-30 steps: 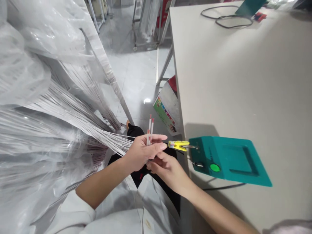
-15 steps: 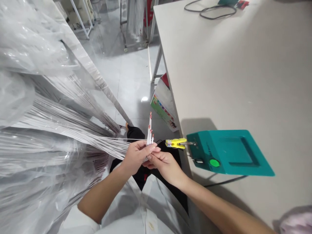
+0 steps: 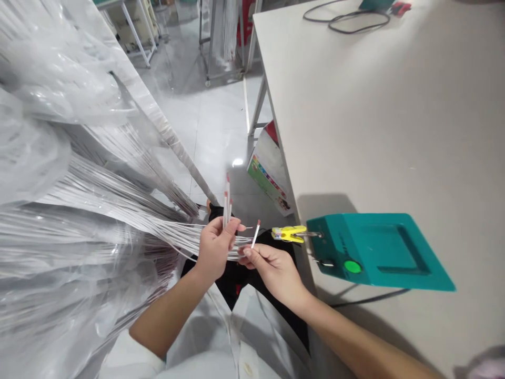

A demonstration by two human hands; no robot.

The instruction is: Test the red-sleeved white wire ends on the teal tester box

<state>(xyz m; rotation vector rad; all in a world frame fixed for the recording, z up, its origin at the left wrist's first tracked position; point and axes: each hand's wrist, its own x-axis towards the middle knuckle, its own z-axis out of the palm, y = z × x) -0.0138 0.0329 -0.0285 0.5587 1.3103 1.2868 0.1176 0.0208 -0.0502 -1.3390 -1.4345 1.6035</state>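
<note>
My left hand [image 3: 215, 247] is closed around a few thin white wires [image 3: 226, 202] with red tips that stand upright above its fingers. My right hand [image 3: 272, 266] pinches a single white wire [image 3: 255, 234] with a red tip, tilted up just right of the left hand. Both hands hover beside the table's left edge, near a yellow clip [image 3: 289, 233] that sticks out from a teal box [image 3: 379, 250] with a green button [image 3: 352, 266]. A large bundle of white wires [image 3: 98, 195] in clear plastic hangs at my left and feeds toward my left hand.
The grey table [image 3: 374, 116] carries the teal box, its cable and a black cable loop [image 3: 347, 21] at the far end. A colourful carton [image 3: 268, 176] stands on the floor under the table edge. Metal racks [image 3: 221, 42] stand further back on the shiny floor.
My right hand has drawn one wire out of the upright bunch and holds it apart to the right. My left hand shifted slightly left with the rest.
</note>
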